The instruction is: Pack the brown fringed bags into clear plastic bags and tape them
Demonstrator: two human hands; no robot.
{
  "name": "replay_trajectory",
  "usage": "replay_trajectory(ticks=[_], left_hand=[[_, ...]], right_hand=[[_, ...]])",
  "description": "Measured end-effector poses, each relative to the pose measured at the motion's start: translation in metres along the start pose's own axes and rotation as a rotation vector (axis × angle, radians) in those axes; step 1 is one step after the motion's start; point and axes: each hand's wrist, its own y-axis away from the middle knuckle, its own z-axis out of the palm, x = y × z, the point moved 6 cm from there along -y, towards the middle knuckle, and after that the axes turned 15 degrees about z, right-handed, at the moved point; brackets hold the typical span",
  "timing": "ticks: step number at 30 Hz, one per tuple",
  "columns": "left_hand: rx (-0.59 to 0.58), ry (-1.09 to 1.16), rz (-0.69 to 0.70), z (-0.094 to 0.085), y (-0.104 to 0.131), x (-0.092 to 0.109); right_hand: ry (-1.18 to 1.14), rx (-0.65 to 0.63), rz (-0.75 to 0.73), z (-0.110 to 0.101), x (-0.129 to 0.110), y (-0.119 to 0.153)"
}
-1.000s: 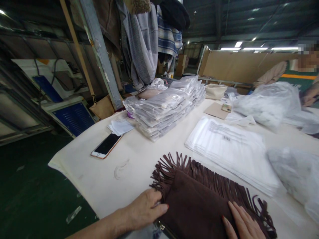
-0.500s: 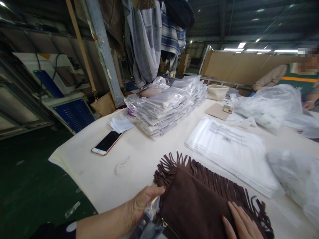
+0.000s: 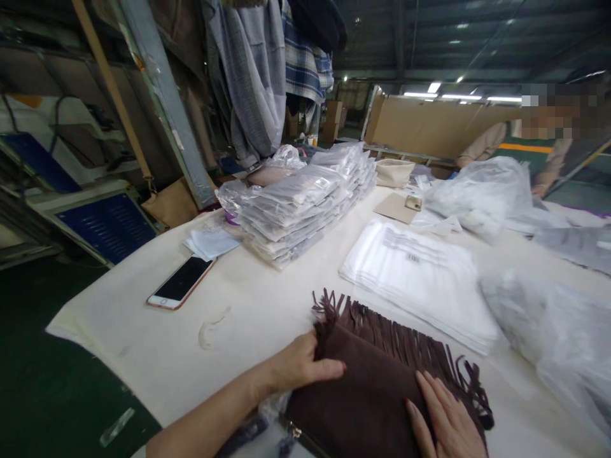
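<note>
A dark brown fringed bag [image 3: 367,388] lies at the table's near edge, its strip fringe pointing away from me and a zip with a gold-coloured pull at its lower left. My left hand [image 3: 305,366] grips the bag's left edge, thumb on top, the other fingers partly hidden behind the edge. Flat on the right part of the bag rests my right hand [image 3: 443,413], fingers stretched out. Clear plastic [image 3: 274,407] shows beneath the left wrist. Beyond the fringe is a stack of white plastic bags [image 3: 415,273] with a printed barcode.
A pile of plastic-wrapped packages [image 3: 291,210] stands mid-table, with a phone [image 3: 181,283] to its left. Crumpled clear bags [image 3: 482,191] lie on the right. A person [image 3: 529,152] is across the table. Clothes [image 3: 258,70] hang beside a metal post [image 3: 162,95].
My left hand has moved up along the bag's left edge, its thumb now lying across the top. The right hand stays on the bag. The view has turned slightly right.
</note>
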Motion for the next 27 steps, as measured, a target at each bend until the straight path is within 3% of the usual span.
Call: replay_trajectory(ticks=[2, 4, 6, 9, 13, 15, 16, 18, 19, 20, 21, 23, 27], left_hand=[[-0.159, -0.383, 0.058, 0.013, 0.0, 0.005], [-0.232, -0.582, 0.116, 0.029, 0.0, 0.003], [-0.288, -0.643, 0.157, 0.049, 0.0, -0.005], [-0.361, -0.711, 0.183, 0.075, -0.003, -0.014], [-0.562, -0.695, 0.369, 0.097, -0.001, 0.003], [-0.484, -0.696, 0.47, 0.082, -0.001, 0.023], [-0.329, -0.719, 0.467, 0.061, -0.004, 0.032], [0.2, -0.701, 0.269, -0.003, -0.008, 0.04], [0.373, -0.631, 0.107, -0.031, -0.008, 0.033], [0.441, -0.501, -0.069, -0.051, -0.008, 0.022], [0.474, -0.321, -0.227, -0.065, -0.009, 0.009], [0.446, 0.011, -0.456, -0.071, -0.014, -0.013], [0.256, 0.336, -0.593, -0.047, -0.036, -0.027]], right_hand=[[0.018, 0.083, 0.065, -0.003, -0.005, -0.001], [0.024, 0.184, 0.132, -0.006, -0.009, -0.002], [0.024, 0.214, 0.146, -0.005, -0.014, -0.003], [-0.018, 0.151, 0.113, -0.007, -0.02, -0.005], [-0.313, 0.035, 0.241, -0.034, -0.006, -0.011], [-0.552, -0.051, 0.448, -0.048, 0.021, -0.01], [-0.662, -0.066, 0.596, -0.053, 0.039, -0.006], [-0.883, -0.07, 0.93, -0.056, 0.078, 0.009], [-1.022, -0.096, 1.082, -0.052, 0.093, 0.018], [-1.188, -0.147, 1.209, -0.045, 0.103, 0.026], [-1.366, -0.218, 1.302, -0.037, 0.107, 0.031], [-1.666, -0.39, 1.387, -0.022, 0.105, 0.032], [-1.913, -0.778, 1.331, -0.008, 0.085, 0.01]])
